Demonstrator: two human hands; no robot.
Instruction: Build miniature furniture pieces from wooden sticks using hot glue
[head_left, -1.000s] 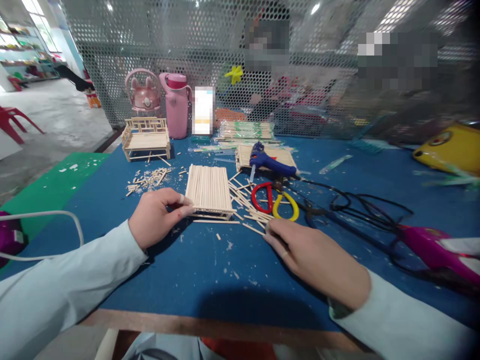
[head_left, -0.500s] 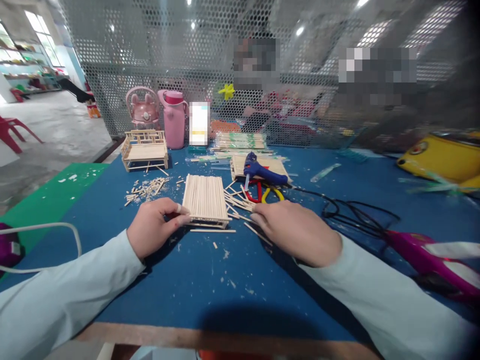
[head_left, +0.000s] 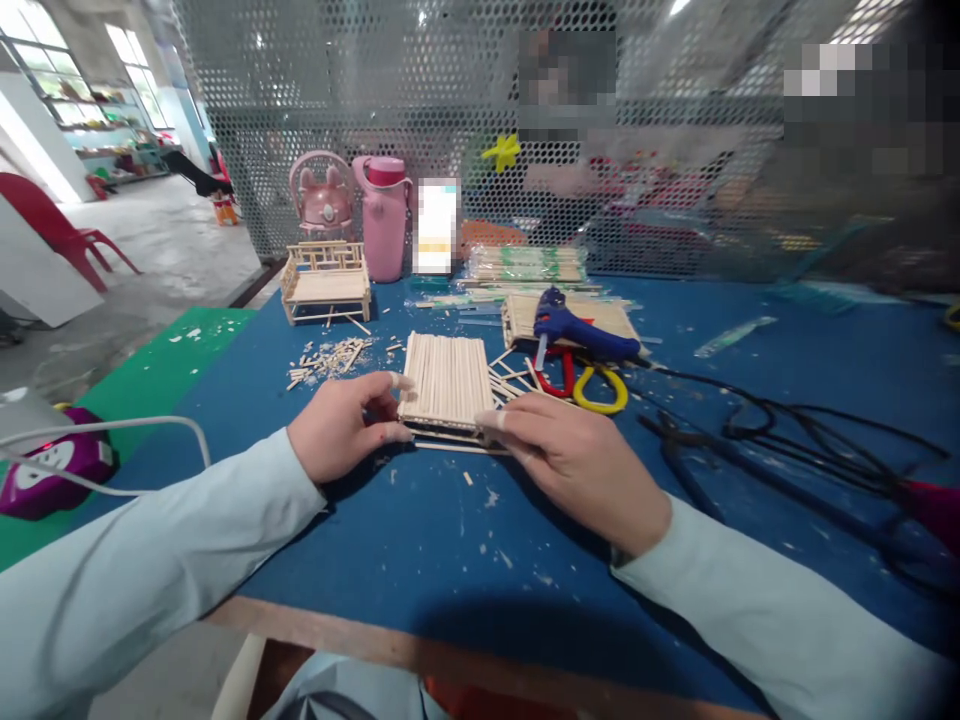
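Note:
Between my hands a small platform made of thin wooden sticks [head_left: 448, 375] sits on the blue tabletop. My left hand [head_left: 349, 425] pinches its near left corner, thumb low and fingers at the side. At its near right corner my right hand [head_left: 574, 455] has thumb and fingers closed on the edge; whether a loose stick is also in these fingers I cannot tell. One loose stick [head_left: 454, 447] lies along the platform's front. Just behind my right hand are more loose sticks [head_left: 514, 375], a blue glue gun [head_left: 589, 333] and looped tool handles, one red [head_left: 556, 375], one yellow [head_left: 602, 390].
A small stick-built bench [head_left: 328, 285] stands at the back left, near stick offcuts [head_left: 330, 360] and a pink bottle [head_left: 385, 225]. Bagged sticks [head_left: 525, 265] lie along the mesh panel [head_left: 450, 110]. Black cable [head_left: 750, 400] and a dark-handled tool [head_left: 694, 465] lie at right.
My right hand has moved from the loose sticks to the platform's near right corner. My left hand stays at the left corner. The view has shifted, bringing the dark-handled tool into sight.

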